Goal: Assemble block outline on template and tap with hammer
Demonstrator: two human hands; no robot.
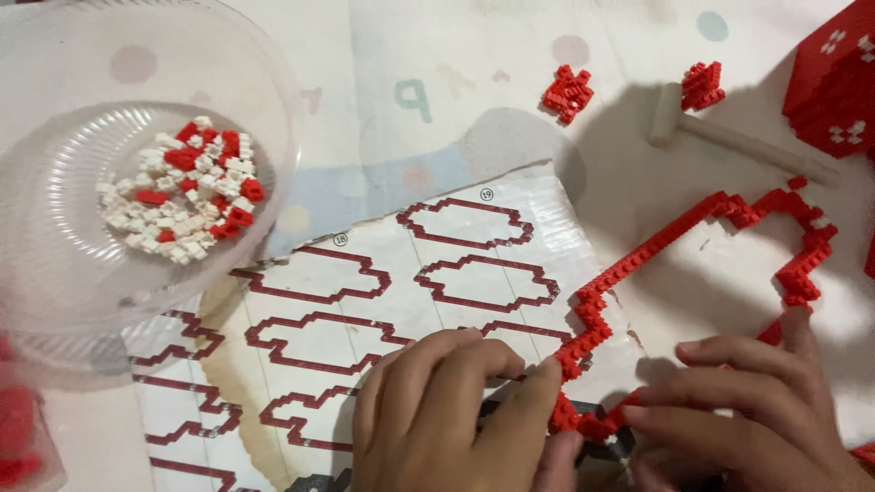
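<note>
A thin outline frame built of small red bricks (693, 239) lies on a paper instruction sheet (383, 301) printed with red outline shapes. My left hand (447, 410) presses its fingertips and thumb on the frame's lower left corner. My right hand (738, 410) pinches the frame's lower edge from the right, fingers reaching toward the left hand. The bottom of the frame is partly hidden under both hands.
A clear plastic bowl (55, 264) at the left holds several loose red and white bricks (187, 187). Two small red brick clusters (567, 93) (702, 87) and a small white hammer (729, 137) lie at the back. A red built block (834, 82) stands at the top right.
</note>
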